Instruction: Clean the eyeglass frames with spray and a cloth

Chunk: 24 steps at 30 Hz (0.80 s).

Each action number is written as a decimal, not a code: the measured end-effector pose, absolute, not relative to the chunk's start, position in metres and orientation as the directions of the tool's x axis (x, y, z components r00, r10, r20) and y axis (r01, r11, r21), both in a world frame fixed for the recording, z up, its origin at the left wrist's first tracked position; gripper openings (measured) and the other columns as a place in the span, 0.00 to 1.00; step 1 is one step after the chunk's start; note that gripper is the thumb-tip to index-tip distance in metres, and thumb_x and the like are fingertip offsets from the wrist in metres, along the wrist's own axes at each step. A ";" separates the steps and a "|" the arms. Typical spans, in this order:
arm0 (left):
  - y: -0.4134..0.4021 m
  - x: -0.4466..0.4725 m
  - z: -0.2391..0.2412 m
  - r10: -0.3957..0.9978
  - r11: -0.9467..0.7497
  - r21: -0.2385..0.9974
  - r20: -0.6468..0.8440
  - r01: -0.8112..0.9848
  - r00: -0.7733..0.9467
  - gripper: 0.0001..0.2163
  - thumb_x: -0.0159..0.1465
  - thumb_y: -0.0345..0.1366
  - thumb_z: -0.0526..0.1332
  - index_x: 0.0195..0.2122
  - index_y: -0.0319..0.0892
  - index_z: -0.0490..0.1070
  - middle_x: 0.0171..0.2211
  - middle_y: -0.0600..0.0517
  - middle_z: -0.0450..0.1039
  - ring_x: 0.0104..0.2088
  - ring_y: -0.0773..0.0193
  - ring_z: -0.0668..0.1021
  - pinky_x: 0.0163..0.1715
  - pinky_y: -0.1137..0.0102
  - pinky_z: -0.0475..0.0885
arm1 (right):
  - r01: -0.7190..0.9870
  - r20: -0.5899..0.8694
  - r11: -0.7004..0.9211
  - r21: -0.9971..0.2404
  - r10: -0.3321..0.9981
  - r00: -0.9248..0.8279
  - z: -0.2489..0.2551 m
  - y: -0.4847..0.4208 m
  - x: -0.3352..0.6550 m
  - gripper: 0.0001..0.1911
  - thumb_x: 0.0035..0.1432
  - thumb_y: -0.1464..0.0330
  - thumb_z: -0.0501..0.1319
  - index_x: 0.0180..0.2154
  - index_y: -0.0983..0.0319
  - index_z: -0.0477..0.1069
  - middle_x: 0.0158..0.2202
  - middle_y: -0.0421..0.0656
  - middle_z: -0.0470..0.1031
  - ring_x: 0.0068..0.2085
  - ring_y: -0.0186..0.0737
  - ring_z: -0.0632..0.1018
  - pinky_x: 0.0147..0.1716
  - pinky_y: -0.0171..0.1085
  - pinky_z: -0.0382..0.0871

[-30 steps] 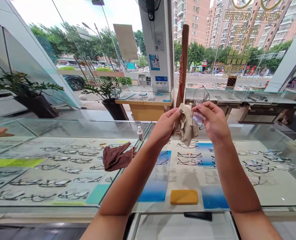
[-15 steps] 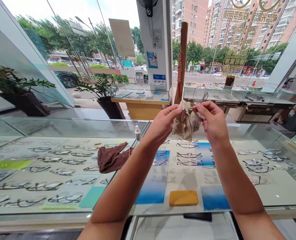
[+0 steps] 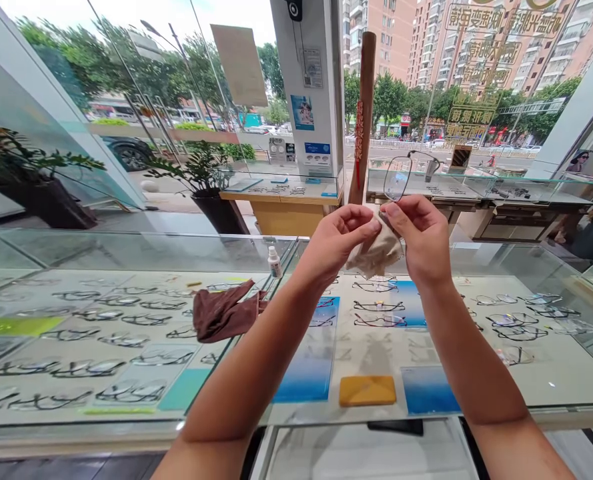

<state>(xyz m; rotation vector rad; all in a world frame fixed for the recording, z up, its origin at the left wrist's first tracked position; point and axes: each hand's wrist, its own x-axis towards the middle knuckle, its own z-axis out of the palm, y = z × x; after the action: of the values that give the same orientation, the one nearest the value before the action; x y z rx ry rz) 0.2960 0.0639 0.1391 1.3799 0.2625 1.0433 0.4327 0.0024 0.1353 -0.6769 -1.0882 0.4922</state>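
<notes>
Above the glass display counter, my left hand [image 3: 337,243] pinches a beige cleaning cloth [image 3: 377,252] between thumb and fingers. My right hand [image 3: 423,235] is closed on a pair of thin-framed eyeglasses [image 3: 399,177], gripped near the middle of the frame. One lens and a temple arm stick up above the right fingers. The other lens is hidden, apparently behind the cloth and fingers. The cloth hangs in folds below the fingertips of both hands, which nearly meet.
Rows of eyeglasses [image 3: 379,321] lie in the glass-topped counter. On its surface rest a brown cloth [image 3: 225,311], a small white spray bottle [image 3: 274,262] and a yellow case [image 3: 367,391]. A wooden post [image 3: 364,120] stands beyond the hands; potted plants [image 3: 211,177] are farther back.
The eyeglasses have turned, so the upper lens stands higher and a temple arm shows at the right. The cloth has bunched lower, and my left fingers have moved closer to the right ones.
</notes>
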 end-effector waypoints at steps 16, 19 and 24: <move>0.058 0.298 0.141 0.743 -0.254 0.819 0.506 -0.515 0.438 0.19 0.50 0.41 0.82 0.36 0.43 0.77 0.33 0.56 0.78 0.35 0.71 0.78 0.35 0.76 0.72 | -0.224 0.534 0.592 -0.774 0.801 0.271 0.137 0.002 0.433 0.22 0.45 0.51 0.80 0.31 0.57 0.75 0.30 0.36 0.75 0.32 0.31 0.72 0.29 0.34 0.67; 0.058 0.299 0.141 0.742 -0.204 0.832 0.475 -0.515 0.474 0.21 0.49 0.42 0.83 0.35 0.41 0.75 0.31 0.57 0.75 0.32 0.73 0.76 0.32 0.78 0.71 | -0.225 0.550 0.615 -0.756 0.782 0.292 0.137 0.002 0.431 0.23 0.44 0.51 0.81 0.31 0.57 0.75 0.30 0.36 0.74 0.31 0.31 0.70 0.29 0.34 0.67; 0.057 0.297 0.142 0.735 -0.130 0.859 0.418 -0.495 0.534 0.21 0.51 0.42 0.82 0.37 0.40 0.75 0.31 0.56 0.75 0.31 0.73 0.75 0.31 0.77 0.69 | -0.187 0.589 0.660 -0.728 0.740 0.324 0.136 0.004 0.429 0.23 0.46 0.51 0.80 0.32 0.57 0.74 0.30 0.35 0.72 0.31 0.30 0.70 0.30 0.33 0.68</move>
<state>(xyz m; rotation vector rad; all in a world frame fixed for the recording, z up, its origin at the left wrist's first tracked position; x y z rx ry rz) 0.2971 0.0566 0.1424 1.3281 0.2332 1.0710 0.4293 0.0037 0.1358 -0.6069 -1.0781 0.6591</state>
